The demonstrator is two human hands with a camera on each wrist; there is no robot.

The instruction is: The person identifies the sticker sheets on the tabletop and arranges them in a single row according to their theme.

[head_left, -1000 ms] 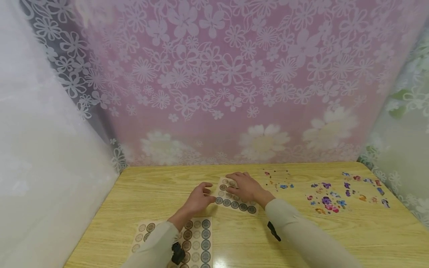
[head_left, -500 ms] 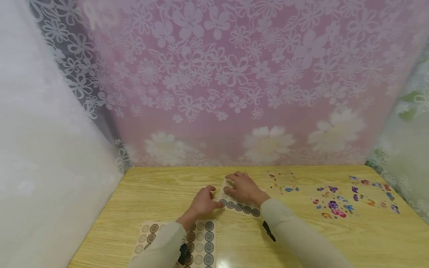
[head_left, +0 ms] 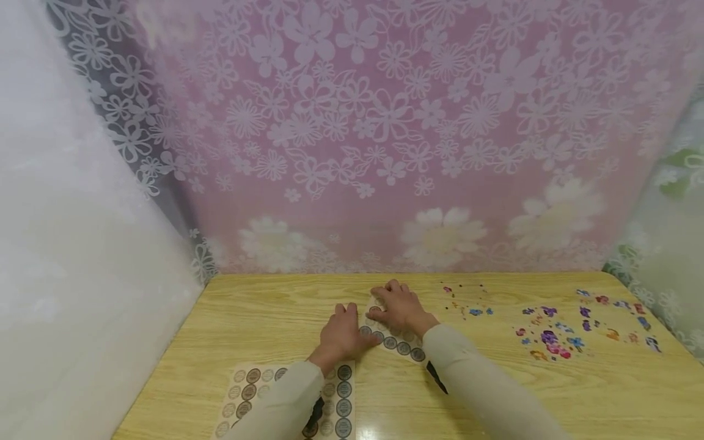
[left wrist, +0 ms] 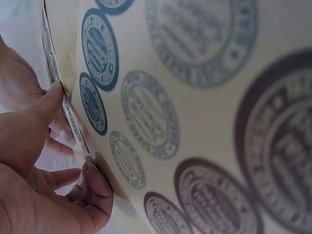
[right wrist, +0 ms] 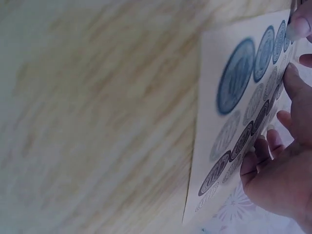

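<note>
A small sheet of round stickers (head_left: 409, 347) lies slanted at mid-table in the head view, a row of dark blue circles along its near edge. My left hand (head_left: 343, 335) is at its left side, thumb reaching over the blue row and fingers spread on the table. My right hand (head_left: 400, 307) rests over the sheet's upper part, covering many circles. In the right wrist view its thumb (right wrist: 294, 80) touches the sheet's face, and its bent fingers (right wrist: 262, 152) are at the far edge. A larger sheet of round stickers (head_left: 349, 408) lies under my left forearm.
On the right of the wooden table (head_left: 495, 391) lie clear sheets with colourful flower stickers (head_left: 550, 336), and a sparser group of flower stickers (head_left: 474, 311) sits near the back. A pink floral curtain (head_left: 352, 232) hangs along the back edge.
My left hand has moved right and turned, its thumb sliding from the small sheet's left edge onto the blue row. The right hand stays nearly in place on the sheet.
</note>
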